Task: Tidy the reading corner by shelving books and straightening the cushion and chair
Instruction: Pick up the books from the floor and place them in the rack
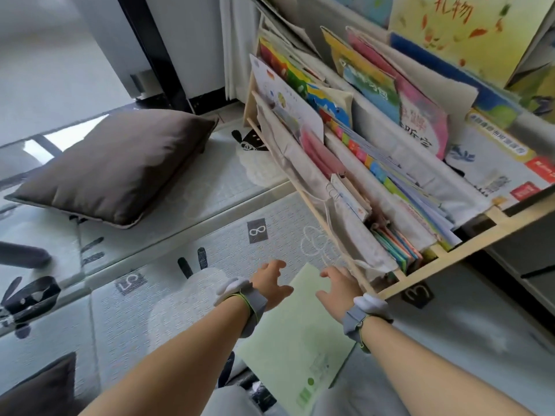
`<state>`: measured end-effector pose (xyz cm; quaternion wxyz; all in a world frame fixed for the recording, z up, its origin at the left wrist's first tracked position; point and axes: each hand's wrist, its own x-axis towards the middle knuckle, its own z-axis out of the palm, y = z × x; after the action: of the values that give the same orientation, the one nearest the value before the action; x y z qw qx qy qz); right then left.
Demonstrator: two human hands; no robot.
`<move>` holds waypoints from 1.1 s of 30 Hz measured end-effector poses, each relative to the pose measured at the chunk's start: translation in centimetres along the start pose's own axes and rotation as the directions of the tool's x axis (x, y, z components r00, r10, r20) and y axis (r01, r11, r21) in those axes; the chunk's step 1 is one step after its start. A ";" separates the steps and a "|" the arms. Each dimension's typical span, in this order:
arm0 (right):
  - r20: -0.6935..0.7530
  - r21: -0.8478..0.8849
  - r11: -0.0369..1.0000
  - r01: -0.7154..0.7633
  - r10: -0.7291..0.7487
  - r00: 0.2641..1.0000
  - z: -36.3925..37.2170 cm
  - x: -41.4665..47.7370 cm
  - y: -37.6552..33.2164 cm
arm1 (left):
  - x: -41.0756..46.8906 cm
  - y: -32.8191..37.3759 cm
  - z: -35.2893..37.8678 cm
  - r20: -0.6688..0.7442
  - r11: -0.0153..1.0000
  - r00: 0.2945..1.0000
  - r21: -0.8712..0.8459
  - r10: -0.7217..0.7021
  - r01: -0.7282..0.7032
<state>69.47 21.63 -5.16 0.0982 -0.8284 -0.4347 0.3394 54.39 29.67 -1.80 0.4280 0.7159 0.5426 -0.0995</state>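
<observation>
A pale green book (pixel 300 334) lies flat on the grey play mat (pixel 186 244) in front of the wooden sling bookshelf (pixel 435 259). My left hand (pixel 271 285) hovers at the book's left edge with fingers spread, holding nothing. My right hand (pixel 336 288) hovers over the book's top right edge, fingers apart, close to the shelf's bottom rail. Whether either hand touches the book I cannot tell. The shelf's fabric pockets hold several colourful picture books (pixel 375 85). A dark brown cushion (pixel 117 166) lies tilted on the mat to the left.
A second dark cushion corner (pixel 36 388) shows at the bottom left. A black strap (pixel 30 292) lies at the left edge of the mat. White curtains (pixel 237 40) and a black door frame (pixel 153 52) stand behind. My grey-clad knees (pixel 231 400) are at the bottom.
</observation>
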 end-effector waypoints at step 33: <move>0.310 -0.361 0.919 -0.160 0.280 0.909 2.7 5.8 2.1 | 5.7 -2.8 5.6 0.275 0.977 0.941 0.142 -0.195 0.161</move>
<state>71.36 24.56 -10.87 -0.1601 -0.8022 -0.3980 0.4153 56.03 29.67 -10.07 0.4487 0.6656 0.5304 -0.2727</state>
